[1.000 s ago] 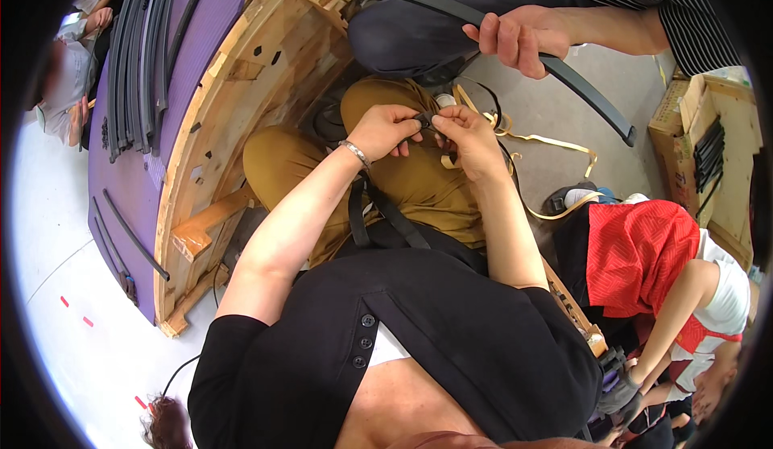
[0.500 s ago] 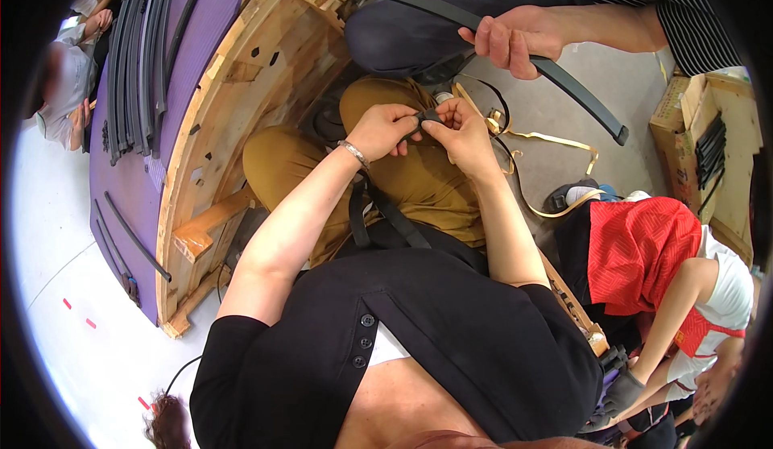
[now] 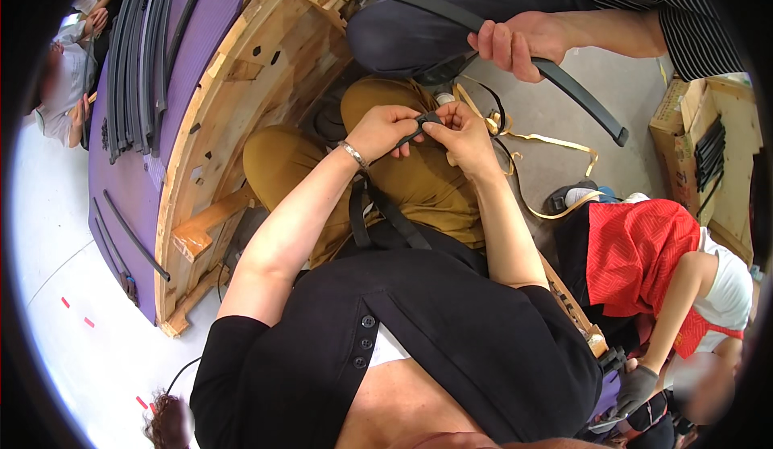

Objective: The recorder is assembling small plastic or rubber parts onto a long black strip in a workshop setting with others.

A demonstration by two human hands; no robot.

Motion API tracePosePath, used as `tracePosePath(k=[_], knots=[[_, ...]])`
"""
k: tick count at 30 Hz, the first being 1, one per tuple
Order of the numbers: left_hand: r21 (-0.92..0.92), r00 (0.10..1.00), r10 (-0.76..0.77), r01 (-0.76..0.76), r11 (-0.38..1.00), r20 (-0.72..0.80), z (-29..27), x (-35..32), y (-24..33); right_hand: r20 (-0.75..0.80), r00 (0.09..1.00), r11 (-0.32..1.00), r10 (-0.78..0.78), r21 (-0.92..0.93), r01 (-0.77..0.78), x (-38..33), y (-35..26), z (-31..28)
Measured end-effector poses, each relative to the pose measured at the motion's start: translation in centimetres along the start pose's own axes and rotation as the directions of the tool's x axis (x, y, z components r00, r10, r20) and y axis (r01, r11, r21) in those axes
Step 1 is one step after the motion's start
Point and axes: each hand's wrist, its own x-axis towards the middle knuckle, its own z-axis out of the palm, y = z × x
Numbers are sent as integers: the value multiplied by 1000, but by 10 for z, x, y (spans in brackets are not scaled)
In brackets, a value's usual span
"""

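Above my lap, my left hand [image 3: 383, 133] and my right hand [image 3: 461, 136] are closed on a small black piece [image 3: 427, 118] between them. Thumbs and fingertips of both hands pinch it, hiding most of it, so its exact kind does not show. Just beyond, a co-worker's hand [image 3: 515, 45] grips a long, slightly curved black strip [image 3: 586, 104], which slants across the top of the view without touching my hands.
To my left, a wooden-sided bench [image 3: 241, 86] has a purple mat [image 3: 121, 207] bearing several black strips [image 3: 133, 70]. A co-worker in a red apron [image 3: 636, 252] bends at right, near an open box [image 3: 680, 127] of black pieces. Yellow strapping [image 3: 555, 137] lies on the floor.
My hands stay nearly in place, still pinching the small black piece. The co-worker's hand and long strip shift very slightly. At right, the co-worker's gloved hand has moved.
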Motion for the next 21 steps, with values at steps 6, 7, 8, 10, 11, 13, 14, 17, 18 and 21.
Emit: tracePosePath(k=[6,7,8,10,11,13,14,17,18,21], knots=[[25,999,-3,4,1000,-38,3,0,2,-11,1000,1000,17,11,-17,-1,-5,1],[32,999,-2,4,999,-45,3,1,2,-4,999,999,33,16,-33,-1,-8,2],[33,999,0,2,999,-42,4,1,2,3,999,999,48,20,-49,-2,-9,1],[51,998,-6,10,999,-64,4,0,3,11,999,999,38,33,-39,0,-1,-4],[53,998,-4,8,999,-63,4,1,3,21,999,998,30,45,-31,1,1,-7],[75,997,-6,12,997,-71,4,0,3,7,999,997,34,76,-34,0,-1,-10],[75,997,-4,9,997,-71,4,0,2,-5,999,993,39,109,-38,-1,-1,-12],[63,997,-1,6,998,-79,5,-1,0,-7,1000,989,26,147,-25,-2,-1,-14],[67,997,-5,9,998,-74,6,-2,1,-8,1000,989,22,146,-21,-2,-1,-13],[72,998,-3,8,997,-69,6,-3,-1,2,1000,997,-31,75,30,-4,1,-8]])
